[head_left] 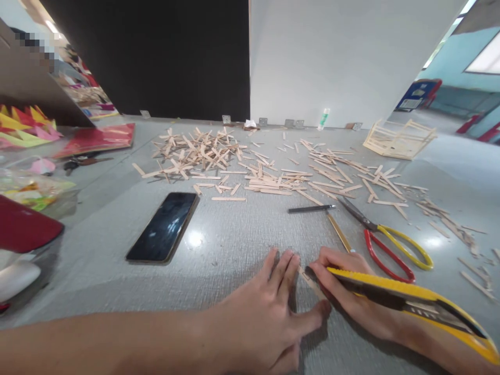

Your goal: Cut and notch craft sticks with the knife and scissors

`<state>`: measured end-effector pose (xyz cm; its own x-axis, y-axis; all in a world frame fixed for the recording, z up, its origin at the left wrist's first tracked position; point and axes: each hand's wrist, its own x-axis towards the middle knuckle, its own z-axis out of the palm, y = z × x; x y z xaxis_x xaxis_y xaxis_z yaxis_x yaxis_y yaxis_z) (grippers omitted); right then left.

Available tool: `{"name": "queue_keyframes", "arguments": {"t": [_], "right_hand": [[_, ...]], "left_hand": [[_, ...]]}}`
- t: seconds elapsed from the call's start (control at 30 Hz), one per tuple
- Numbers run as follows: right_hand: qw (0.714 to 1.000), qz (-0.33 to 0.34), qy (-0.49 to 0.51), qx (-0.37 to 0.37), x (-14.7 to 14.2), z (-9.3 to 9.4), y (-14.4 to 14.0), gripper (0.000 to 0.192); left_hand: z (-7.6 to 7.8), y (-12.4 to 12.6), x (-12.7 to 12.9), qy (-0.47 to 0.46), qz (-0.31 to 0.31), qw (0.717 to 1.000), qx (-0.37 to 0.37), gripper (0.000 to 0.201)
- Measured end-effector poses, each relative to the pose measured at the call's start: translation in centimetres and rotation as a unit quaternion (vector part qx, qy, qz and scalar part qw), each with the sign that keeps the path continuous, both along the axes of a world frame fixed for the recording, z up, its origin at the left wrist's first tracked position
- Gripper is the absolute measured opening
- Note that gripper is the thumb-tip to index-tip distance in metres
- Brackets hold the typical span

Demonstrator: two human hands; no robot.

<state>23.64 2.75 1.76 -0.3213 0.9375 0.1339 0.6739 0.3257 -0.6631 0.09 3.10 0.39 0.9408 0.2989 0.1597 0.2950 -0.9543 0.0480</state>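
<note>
Head cam: my left fingers point(280, 275) pinned a wooden stick point(311, 283), right fingers point(331, 281) gripped the box cutter point(406, 298); probably mid-cut, next needed steady pressure.

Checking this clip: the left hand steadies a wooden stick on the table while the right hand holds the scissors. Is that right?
Not quite: the head view shows the right hand holding a yellow cutter knife; the scissors lie on the table. The left hand does steady a wooden stick there.
</note>
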Motion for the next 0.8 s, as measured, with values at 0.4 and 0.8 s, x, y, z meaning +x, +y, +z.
{"name": "queue_keyframes", "arguments": {"t": [0.4, 0.8], "right_hand": [[0.997, 0.042, -0.036, 0.048, 0.3, -0.5, -0.3, 0.043], [0.999, 0.018, -0.003, 0.04, 0.6, -1.0, -0.3, 0.047]], "left_hand": [[0.5, 0.2, 0.1, 0.01, 0.005, 1.0, -0.012, 0.058], [0.2, 0.2, 0.0, 0.007, -0.004, 1.0, 0.002, 0.062]]}}
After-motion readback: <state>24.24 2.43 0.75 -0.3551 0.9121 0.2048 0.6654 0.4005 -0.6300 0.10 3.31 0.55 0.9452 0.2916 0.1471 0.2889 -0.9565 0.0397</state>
